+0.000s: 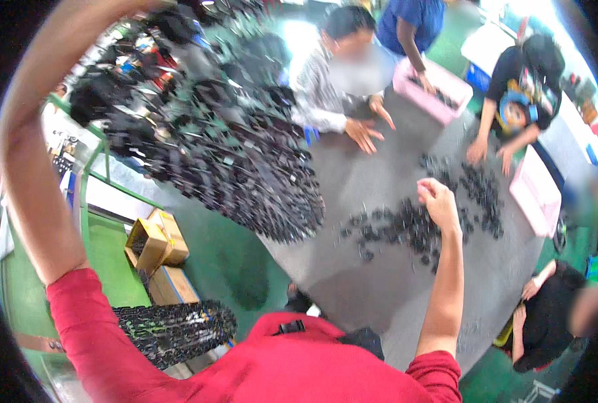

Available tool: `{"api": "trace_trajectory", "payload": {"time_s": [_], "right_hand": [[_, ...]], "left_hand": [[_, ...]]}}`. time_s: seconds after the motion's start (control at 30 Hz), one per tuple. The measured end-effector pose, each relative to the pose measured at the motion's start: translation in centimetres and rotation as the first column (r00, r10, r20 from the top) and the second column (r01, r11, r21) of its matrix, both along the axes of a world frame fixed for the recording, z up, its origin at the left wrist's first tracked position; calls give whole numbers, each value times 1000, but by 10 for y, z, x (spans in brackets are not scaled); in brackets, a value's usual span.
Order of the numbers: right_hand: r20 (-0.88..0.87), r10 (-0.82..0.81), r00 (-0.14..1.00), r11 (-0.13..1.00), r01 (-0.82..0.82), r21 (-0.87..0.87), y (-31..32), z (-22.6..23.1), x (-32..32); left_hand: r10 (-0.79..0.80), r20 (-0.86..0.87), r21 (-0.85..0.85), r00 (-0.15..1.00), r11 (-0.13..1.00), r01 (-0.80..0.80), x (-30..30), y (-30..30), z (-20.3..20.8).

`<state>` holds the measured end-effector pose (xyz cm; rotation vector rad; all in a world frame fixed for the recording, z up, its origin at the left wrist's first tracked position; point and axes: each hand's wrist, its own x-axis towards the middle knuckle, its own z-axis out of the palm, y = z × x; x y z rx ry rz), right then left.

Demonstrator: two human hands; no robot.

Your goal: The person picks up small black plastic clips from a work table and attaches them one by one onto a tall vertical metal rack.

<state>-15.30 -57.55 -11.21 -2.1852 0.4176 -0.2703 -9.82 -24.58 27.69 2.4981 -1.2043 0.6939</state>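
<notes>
At left, black bundle (211, 134) (lengthwise toward table (356, 295)).

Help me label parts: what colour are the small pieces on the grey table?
The small pieces look black, seen best in the head view.

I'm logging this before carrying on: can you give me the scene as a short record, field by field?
Right hand: over small black pieces, fingers curled; grip unclear
Left hand: out of view; left forearm raised toward the upper edge
Surface: grey table, pieces spread loosely
Trays: far pink tray; right-side pink tray
Left side: dense, blurred mass of black parts; cardboard boxes lower down
Co-workers: at least four around the table, one reaching into the far pink tray
</notes>
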Motion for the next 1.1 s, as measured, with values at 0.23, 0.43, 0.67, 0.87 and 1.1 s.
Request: {"api": "trace_trajectory", "payload": {"time_s": [0.23,0.43,0.67,0.87,1.1], "right_hand": [[795,232,560,851,-513,113,155,250,50],[788,367,495,735,-673,81,193,307,75],[694,379,613,812,-580,69,205,323,78],[765,411,496,787,-617,-23,213,320,75],[804,313,506,867,-497,-24,225,317,61]], "left_hand": [[-217,184,446,959,887,115,29,68,23],[-294,96,409,951,883,232,33,78,26],[-303,57,343,951,901,266,27,84,25],[-364,94,260,927,908,330,19,86,19],[-359,90,215,929,918,334,13,89,15]]}}
